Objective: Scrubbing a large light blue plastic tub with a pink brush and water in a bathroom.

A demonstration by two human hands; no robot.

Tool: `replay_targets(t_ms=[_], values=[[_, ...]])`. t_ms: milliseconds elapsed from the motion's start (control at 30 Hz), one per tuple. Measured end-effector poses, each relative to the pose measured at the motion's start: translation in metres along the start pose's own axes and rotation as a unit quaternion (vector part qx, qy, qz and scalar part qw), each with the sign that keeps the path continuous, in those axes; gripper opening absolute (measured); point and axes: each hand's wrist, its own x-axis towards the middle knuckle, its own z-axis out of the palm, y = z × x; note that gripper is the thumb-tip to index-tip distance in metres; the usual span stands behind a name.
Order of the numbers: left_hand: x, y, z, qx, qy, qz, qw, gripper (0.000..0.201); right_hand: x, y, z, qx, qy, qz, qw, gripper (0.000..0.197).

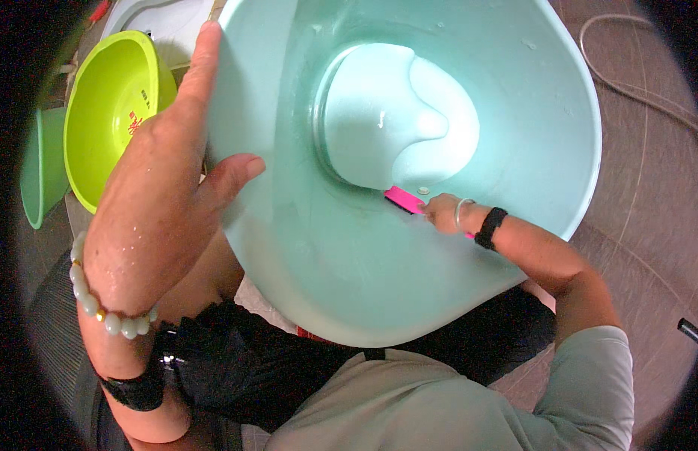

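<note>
A large pale teal plastic tub (326,270) leans in front of me with its inside facing up. At its bottom is a moulded, rounded raised part (371,105). My right hand (443,213) reaches inside, closed round the handle of a bright pink brush (405,199); its dark bristles lie against the tub beside the raised part. My left hand (165,180), wet with drops, is at the tub's left rim. Its thumb lies over the inside and its index finger stretches along the outer edge; the other fingers are hidden.
A lime-green basin (86,128) and a green plastic container (45,169) stand at the left. Behind them is a white fixture (169,34). A pale hose (627,90) curves over the tiled floor (642,188) at the right. A small round disc (423,191) sits near the brush.
</note>
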Motion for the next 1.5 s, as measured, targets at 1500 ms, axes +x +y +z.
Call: replay_targets(t_ms=[1500], values=[[0.004,-0.007,0.013,-0.020,-0.015,0.004,1.000,0.088,-0.028,0.034,-0.010,0.072,-0.094,-0.014,0.993,0.029]])
